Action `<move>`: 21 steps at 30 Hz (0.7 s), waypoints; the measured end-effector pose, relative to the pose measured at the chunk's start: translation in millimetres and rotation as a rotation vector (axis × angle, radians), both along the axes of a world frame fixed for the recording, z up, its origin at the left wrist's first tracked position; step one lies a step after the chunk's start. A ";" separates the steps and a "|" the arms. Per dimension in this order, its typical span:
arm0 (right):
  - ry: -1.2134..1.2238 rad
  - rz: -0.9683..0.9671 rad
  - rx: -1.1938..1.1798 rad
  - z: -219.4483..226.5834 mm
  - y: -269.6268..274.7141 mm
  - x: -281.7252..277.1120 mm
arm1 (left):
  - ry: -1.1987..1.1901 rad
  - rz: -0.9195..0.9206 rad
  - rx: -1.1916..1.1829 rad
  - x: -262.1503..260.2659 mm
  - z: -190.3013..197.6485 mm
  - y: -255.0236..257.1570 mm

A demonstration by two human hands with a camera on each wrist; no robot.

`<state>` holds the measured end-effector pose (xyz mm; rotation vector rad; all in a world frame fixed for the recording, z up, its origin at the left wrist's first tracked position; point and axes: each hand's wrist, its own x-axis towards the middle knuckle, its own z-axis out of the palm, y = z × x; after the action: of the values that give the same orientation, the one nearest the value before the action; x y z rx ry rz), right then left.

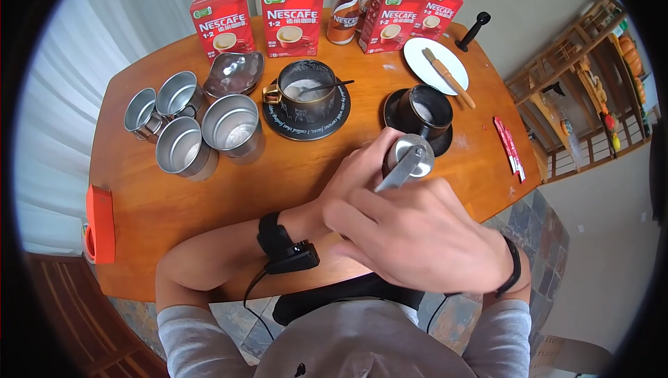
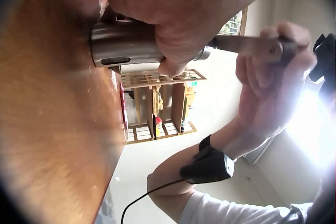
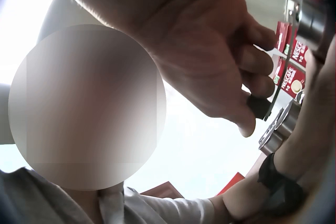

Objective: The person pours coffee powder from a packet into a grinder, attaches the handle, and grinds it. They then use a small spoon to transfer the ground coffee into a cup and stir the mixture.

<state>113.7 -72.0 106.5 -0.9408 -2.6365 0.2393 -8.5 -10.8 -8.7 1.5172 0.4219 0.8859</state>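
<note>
A silver hand coffee grinder with a flat crank is at the table's right front, its slotted body close over the wood in the left wrist view. The left hand grips the grinder's body. My right hand holds the dark knob at the end of the crank, fingers curled about it. Just beyond the grinder, a black cup with pale contents sits on a dark saucer. Farther left, another black cup, gold-handled, with a dark spoon in it, stands on a printed saucer.
Several metal cups stand at the left beside a dark wavy bowl. Red Nescafe boxes and bottles line the back. A brush lies on a white plate; red sachets lie near the right edge.
</note>
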 end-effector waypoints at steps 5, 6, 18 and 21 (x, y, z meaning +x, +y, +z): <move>0.056 -0.082 -0.111 0.4 49.7 -21.7 | 0.022 0.003 0.095 -4.3 -12.0 3.7; 0.018 -0.133 -0.099 0.9 58.9 -22.5 | 0.054 0.039 0.135 2.0 -18.0 4.4; 0.002 -0.597 0.018 -6.8 109.4 65.5 | 0.184 0.162 0.090 11.0 -2.1 2.7; 0.043 -0.671 -0.027 -2.7 84.6 88.4 | 0.190 0.168 0.105 11.1 -1.6 2.4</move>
<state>202.1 12.6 103.7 -1.7250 -2.1268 0.1239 2.6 -8.5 -10.3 1.6876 0.6574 0.9089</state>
